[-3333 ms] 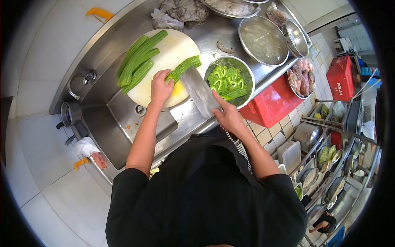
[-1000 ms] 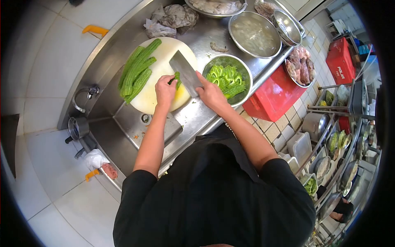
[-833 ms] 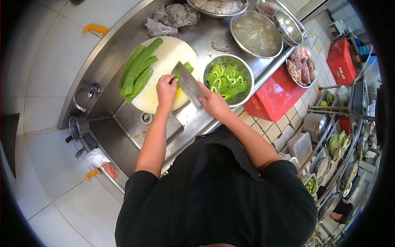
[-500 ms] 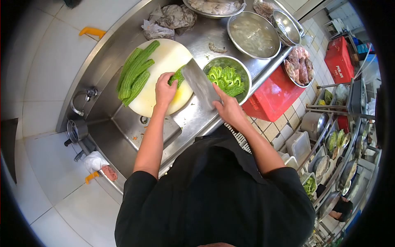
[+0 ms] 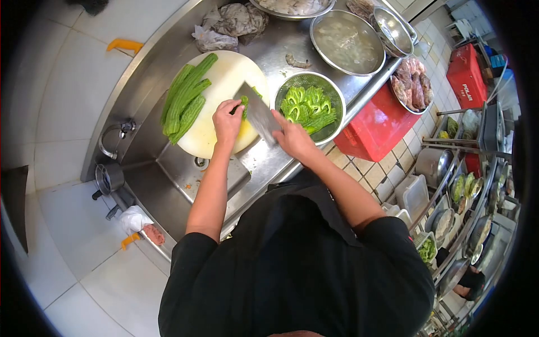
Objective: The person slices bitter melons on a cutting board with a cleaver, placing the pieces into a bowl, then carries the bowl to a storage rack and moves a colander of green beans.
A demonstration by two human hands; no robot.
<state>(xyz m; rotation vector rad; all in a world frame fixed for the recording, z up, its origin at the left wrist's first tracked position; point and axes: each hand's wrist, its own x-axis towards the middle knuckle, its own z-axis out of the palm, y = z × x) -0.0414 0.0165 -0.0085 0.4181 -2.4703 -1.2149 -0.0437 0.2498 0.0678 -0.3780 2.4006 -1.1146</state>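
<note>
My left hand (image 5: 227, 120) pinches a small piece of green gourd (image 5: 245, 102) at the right side of the round white cutting board (image 5: 218, 121). My right hand (image 5: 292, 137) is closed round the handle of a broad cleaver (image 5: 256, 114), whose blade stands beside the piece, over the board's right edge. A bit of green shows past the blade's far side. Several long ridged green gourds (image 5: 185, 101) lie on the left of the board. To the right, a perforated metal colander (image 5: 338, 101) holds cut green pieces (image 5: 306, 106).
A bowl of cloudy water (image 5: 347, 42) stands behind the colander, with a lone shrimp (image 5: 297, 61) beside it. Plastic bags (image 5: 238, 23) lie behind the board. The sink (image 5: 168, 194) is front left. A red box (image 5: 373, 126) and a bowl of meat (image 5: 412, 84) are on the right.
The cleaver and my right hand have shifted left, towards my left hand. The gourd piece at my left fingers looks smaller, and its tilt differs.
</note>
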